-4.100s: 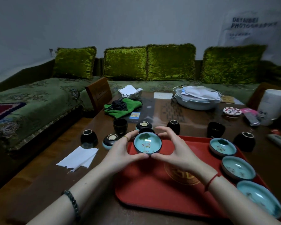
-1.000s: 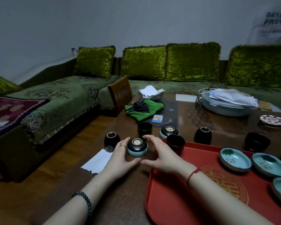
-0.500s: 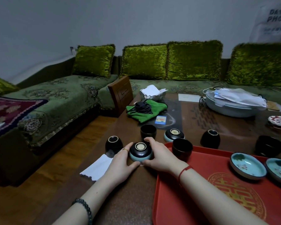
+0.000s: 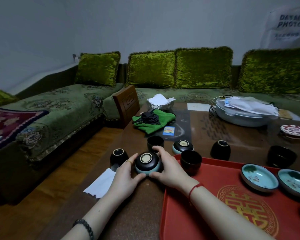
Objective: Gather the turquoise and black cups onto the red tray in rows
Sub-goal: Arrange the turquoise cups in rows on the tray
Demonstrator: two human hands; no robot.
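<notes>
An upside-down turquoise cup with a black outside [image 4: 147, 163] rests on the brown table, left of the red tray [image 4: 206, 201]. My left hand [image 4: 126, 177] and my right hand [image 4: 168, 168] clasp it from both sides. On the tray stand a black cup [image 4: 190, 161] at the far left corner and turquoise cups [image 4: 259, 177] [image 4: 294, 181] at the right. Another upside-down turquoise cup [image 4: 182, 146] and black cups [image 4: 119, 157] [image 4: 155, 143] [image 4: 220, 149] [image 4: 280, 155] stand on the table beyond.
A white paper napkin [image 4: 100, 183] lies at the table's left edge. A green cloth with a black cable [image 4: 152, 120], a blue card [image 4: 168, 131], a pale lidded dish [image 4: 241, 113] and a patterned coaster [image 4: 293, 130] sit further back. A green sofa surrounds the table.
Both hands have closed tighter around the upside-down turquoise cup on the table. The view has shifted slightly; the cup stays in its place.
</notes>
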